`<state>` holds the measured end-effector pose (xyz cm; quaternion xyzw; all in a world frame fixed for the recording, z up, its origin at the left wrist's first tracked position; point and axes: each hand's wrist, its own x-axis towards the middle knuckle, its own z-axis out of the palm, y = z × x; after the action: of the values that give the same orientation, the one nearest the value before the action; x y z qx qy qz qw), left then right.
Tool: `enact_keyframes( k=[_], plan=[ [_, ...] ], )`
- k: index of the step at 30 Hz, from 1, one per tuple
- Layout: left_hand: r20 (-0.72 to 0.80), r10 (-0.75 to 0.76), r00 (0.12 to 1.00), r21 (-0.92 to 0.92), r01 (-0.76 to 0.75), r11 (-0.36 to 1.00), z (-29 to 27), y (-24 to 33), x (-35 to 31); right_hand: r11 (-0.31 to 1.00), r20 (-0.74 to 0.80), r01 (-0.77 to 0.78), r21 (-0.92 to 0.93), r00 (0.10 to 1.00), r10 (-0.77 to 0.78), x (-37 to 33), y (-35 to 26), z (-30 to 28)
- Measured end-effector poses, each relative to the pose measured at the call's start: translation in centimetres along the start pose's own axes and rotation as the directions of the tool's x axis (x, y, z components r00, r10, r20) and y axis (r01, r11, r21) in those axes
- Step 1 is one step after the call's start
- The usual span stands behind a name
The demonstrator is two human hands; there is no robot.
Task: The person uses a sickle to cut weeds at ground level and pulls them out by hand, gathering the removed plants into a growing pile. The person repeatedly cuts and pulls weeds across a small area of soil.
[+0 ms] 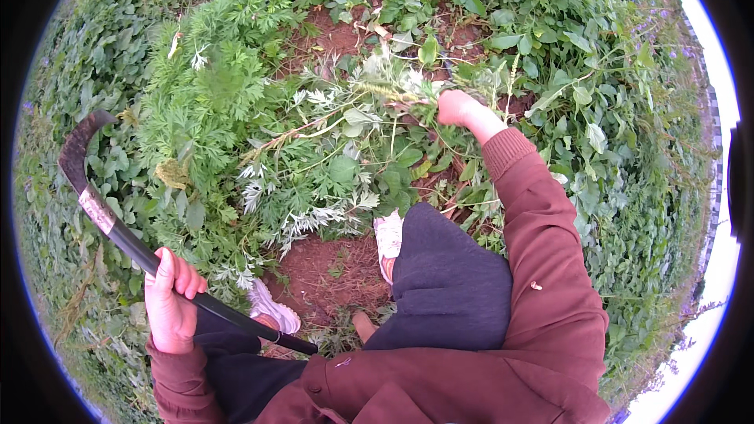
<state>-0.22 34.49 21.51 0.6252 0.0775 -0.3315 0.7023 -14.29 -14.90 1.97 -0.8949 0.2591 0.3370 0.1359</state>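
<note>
My left hand is wrapped round the black handle of a sickle. Its dark curved blade points up and away at the far left, over low leaves. Further ahead, right of the middle, my right hand is closed on a bunch of weeds. Those stems trail leftward from the fist, some with pale leaf undersides showing. How many stems are in the grip is hidden by the leaves and fingers.
Feathery green plants grow thickly ahead on the left. Broad-leaved vines cover the right. Reddish bare soil shows between my white shoes, and another soil patch lies beyond the cut-looking stems. My bent knee is close below my right arm.
</note>
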Motion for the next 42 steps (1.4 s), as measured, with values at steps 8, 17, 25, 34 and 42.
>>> enact_keyframes(
  k=[8,17,25,34,42],
  plan=[
    [-0.011,0.003,1.000,0.002,-0.003,1.000,0.1,-0.2,0.2,0.971,-0.114,-0.173,0.165,0.975,0.193,-1.7,4.1,3.1],
    [-0.014,0.014,1.000,0.015,-0.014,1.000,0.4,-0.4,0.5,0.978,0.157,-0.203,-0.056,0.965,0.209,-2.4,5.5,2.6],
    [-0.018,0.013,1.000,0.006,-0.013,1.000,0.3,-0.4,0.5,0.899,-0.012,-0.418,-0.135,0.908,0.420,-5.4,8.4,-0.1],
    [-0.012,0.030,0.999,-0.011,-0.030,0.999,-0.5,-0.4,0.5,0.770,-0.282,-0.551,0.321,0.721,0.633,-5.1,15.1,2.4],
    [-0.045,0.031,0.999,0.003,-0.031,1.000,-1.3,-0.4,0.6,0.739,-0.669,0.045,0.672,0.466,0.579,-1.8,22.6,8.1]
  ],
)
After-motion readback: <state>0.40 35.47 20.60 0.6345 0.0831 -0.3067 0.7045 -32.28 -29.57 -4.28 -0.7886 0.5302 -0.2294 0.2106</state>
